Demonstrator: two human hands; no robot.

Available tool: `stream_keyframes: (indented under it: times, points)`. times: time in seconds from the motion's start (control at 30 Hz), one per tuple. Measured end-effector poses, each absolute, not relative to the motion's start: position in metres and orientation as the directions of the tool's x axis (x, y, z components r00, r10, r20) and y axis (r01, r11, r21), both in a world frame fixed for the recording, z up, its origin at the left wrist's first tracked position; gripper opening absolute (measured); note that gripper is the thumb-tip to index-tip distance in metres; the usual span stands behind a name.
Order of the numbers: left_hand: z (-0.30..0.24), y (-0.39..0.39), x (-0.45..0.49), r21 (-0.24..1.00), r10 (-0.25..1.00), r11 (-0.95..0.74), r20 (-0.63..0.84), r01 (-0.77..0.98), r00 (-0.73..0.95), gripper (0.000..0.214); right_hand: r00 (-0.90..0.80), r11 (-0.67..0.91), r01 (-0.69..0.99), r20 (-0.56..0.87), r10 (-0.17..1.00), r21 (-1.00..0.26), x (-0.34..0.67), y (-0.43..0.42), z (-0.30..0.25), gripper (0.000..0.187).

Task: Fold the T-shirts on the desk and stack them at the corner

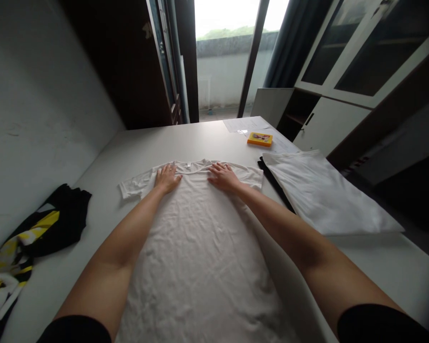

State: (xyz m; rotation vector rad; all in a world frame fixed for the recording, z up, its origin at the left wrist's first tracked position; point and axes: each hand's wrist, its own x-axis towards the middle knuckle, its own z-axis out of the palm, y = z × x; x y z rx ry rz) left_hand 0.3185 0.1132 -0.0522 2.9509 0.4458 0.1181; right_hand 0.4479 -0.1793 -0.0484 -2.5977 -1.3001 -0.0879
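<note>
A white T-shirt (200, 238) lies spread out on the white table, its collar at the far end and its body running toward me, with wrinkles across the front. My left hand (167, 178) rests flat on the shirt at the left of the collar, fingers spread. On the other side of the collar, my right hand (223, 176) also lies flat on the fabric with its fingers stretched out. Both short sleeves reach outward past my hands. A small label shows inside the neckline.
Folded white cloth (329, 195) with black fabric under it lies at the right. Behind it are a yellow box (260, 139) and paper sheets (246, 125). A black, yellow and white garment (53, 224) sits by the left wall. The white table (193, 138) ends before a glass door.
</note>
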Motion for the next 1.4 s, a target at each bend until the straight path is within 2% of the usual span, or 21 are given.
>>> stream_keyframes:
  times: [0.13,0.27,0.37,0.47,0.53,0.67,0.73,0.83,0.9,0.97,1.03,1.13,1.3,1.4]
  points:
    - [-0.051,0.106,0.315,0.185,0.283,-0.945,0.048,0.27,0.958,0.071,0.579,-0.553,0.811,0.12,0.807,-0.192,0.462,-0.153,-0.056,0.063]
    - [-0.038,0.085,0.302,0.21,0.273,-0.947,0.12,0.244,0.955,0.066,0.577,-0.559,0.809,0.062,0.814,-0.182,0.475,-0.148,-0.057,0.068]
    - [-0.029,0.05,0.278,0.218,0.197,-0.963,0.157,0.161,0.968,0.055,0.565,-0.55,0.818,0.052,0.824,-0.169,0.476,-0.151,-0.055,0.07]
    - [-0.026,0.003,0.236,0.227,0.048,-0.974,0.152,0.012,0.987,0.049,0.601,-0.587,0.795,0.079,0.795,-0.152,0.469,-0.154,-0.055,0.071]
    - [-0.024,-0.029,0.199,0.249,-0.107,-0.959,0.133,-0.138,0.985,0.051,0.639,-0.624,0.767,0.081,0.765,-0.15,0.464,-0.156,-0.055,0.071]
    - [-0.014,-0.093,0.123,0.3,-0.355,-0.888,0.028,-0.347,0.934,0.071,0.667,-0.652,0.74,0.051,0.744,-0.163,0.463,-0.159,-0.053,0.073]
    - [-0.006,-0.127,0.095,0.314,-0.493,-0.819,0.041,-0.48,0.869,0.077,0.656,-0.642,0.747,0.038,0.754,-0.172,0.465,-0.159,-0.049,0.075]
    - [-0.001,-0.171,0.069,0.248,-0.711,-0.66,0.099,-0.71,0.696,0.074,0.634,-0.619,0.764,0.035,0.773,-0.181,0.465,-0.161,-0.041,0.072]
    - [-0.003,-0.189,0.062,0.157,-0.788,-0.584,0.127,-0.796,0.603,0.067,0.623,-0.604,0.777,0.083,0.778,-0.178,0.461,-0.167,-0.035,0.066]
    - [-0.008,-0.197,0.059,0.083,-0.806,-0.569,0.14,-0.818,0.575,0.064,0.644,-0.62,0.764,0.17,0.746,-0.178,0.456,-0.181,-0.032,0.058]
    - [-0.012,-0.199,0.057,0.036,-0.8,-0.581,0.161,-0.813,0.578,0.064,0.709,-0.683,0.704,0.235,0.665,-0.193,0.45,-0.204,-0.032,0.054]
    - [-0.015,-0.199,0.053,-0.017,-0.807,-0.57,0.2,-0.821,0.556,0.061,0.812,-0.789,0.578,0.244,0.531,-0.206,0.444,-0.25,-0.04,0.049]
    - [-0.013,-0.204,0.051,-0.062,-0.824,-0.548,0.215,-0.834,0.525,0.058,0.844,-0.838,0.522,0.241,0.479,-0.162,0.436,-0.314,-0.058,0.05]
    - [-0.016,-0.208,0.051,-0.089,-0.817,-0.56,0.219,-0.824,0.532,0.056,0.875,-0.874,0.454,0.272,0.401,-0.174,0.43,-0.323,-0.059,0.051]
